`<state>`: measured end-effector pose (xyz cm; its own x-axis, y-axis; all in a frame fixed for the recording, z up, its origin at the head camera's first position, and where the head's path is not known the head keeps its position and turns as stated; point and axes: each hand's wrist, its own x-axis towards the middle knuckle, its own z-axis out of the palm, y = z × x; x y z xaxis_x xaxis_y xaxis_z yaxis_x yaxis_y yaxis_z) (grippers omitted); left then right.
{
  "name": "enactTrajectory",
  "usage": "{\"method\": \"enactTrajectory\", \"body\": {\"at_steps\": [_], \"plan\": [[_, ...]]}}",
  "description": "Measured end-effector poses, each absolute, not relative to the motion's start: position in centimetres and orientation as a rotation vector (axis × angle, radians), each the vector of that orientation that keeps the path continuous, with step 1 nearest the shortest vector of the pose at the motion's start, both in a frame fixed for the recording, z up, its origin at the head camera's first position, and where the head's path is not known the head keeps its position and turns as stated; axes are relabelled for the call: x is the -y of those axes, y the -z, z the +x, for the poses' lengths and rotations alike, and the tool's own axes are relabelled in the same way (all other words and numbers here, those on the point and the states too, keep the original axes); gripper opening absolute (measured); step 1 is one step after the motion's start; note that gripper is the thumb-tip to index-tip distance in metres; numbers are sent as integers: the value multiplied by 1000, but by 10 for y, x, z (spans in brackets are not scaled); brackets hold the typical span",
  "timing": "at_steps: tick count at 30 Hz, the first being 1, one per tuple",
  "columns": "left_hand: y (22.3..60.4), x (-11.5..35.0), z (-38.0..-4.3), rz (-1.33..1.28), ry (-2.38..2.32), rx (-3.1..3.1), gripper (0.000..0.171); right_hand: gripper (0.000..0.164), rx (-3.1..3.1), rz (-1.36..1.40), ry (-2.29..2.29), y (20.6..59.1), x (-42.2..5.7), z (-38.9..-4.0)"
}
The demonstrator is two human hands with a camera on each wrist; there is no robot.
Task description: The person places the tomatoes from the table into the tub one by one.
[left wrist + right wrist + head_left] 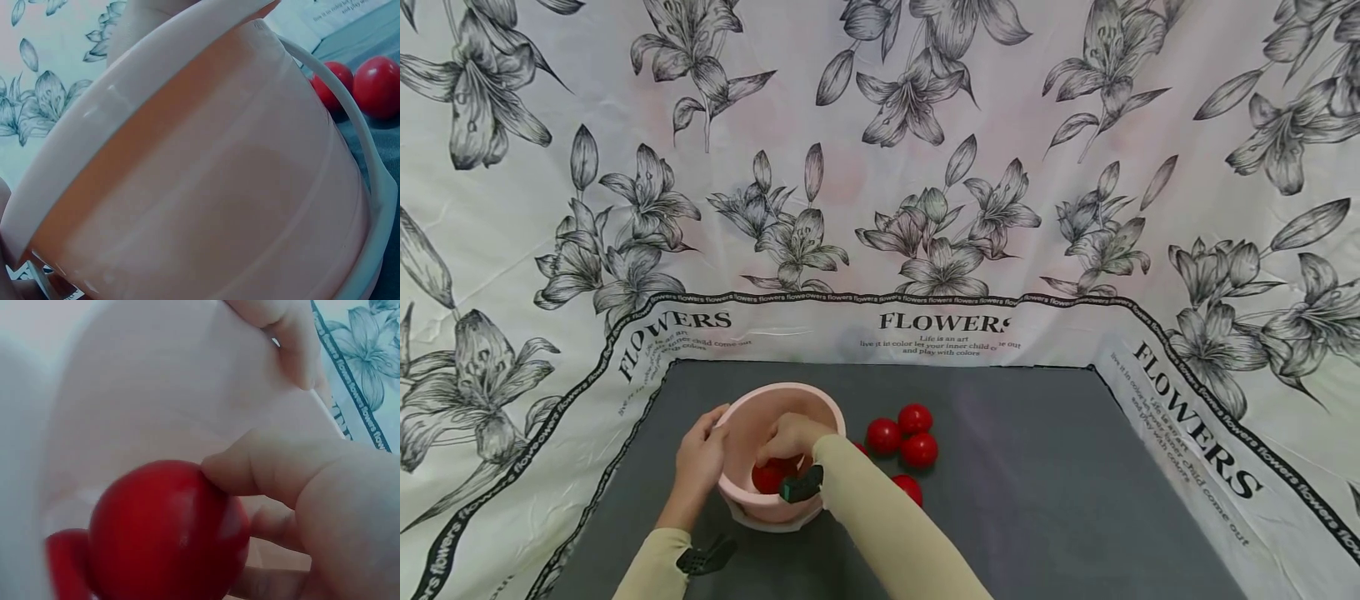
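Note:
A pink bucket [743, 429] stands tilted on the dark table, its mouth facing me. My left hand [702, 454] grips its rim on the left side, thumb over the edge. Inside the bucket is my right hand [793, 435], whose thumb and fingers hold a smooth red tomato [165, 531]. Beside that tomato in the right wrist view shows part of another red tomato [67, 559], lower in the bucket. The bucket's pale handle [359, 122] hangs down along its outside in the left wrist view.
Several loose tomatoes [919, 450] lie on the dark grey tabletop [1037, 467] just right of the bucket, one partly behind my right sleeve [880, 508]. White cloth [820, 329] printed with flowers borders the table at the back and sides.

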<state>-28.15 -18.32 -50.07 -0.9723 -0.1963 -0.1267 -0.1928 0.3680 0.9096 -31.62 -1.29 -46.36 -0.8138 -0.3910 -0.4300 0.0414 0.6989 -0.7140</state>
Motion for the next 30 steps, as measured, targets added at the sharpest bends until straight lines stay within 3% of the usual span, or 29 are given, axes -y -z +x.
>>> {"method": "enactTrajectory", "body": {"at_steps": [30], "plan": [[501,182,-282,386,1734,2587,49,13,-2214,-372,914,476,14,-324]]}}
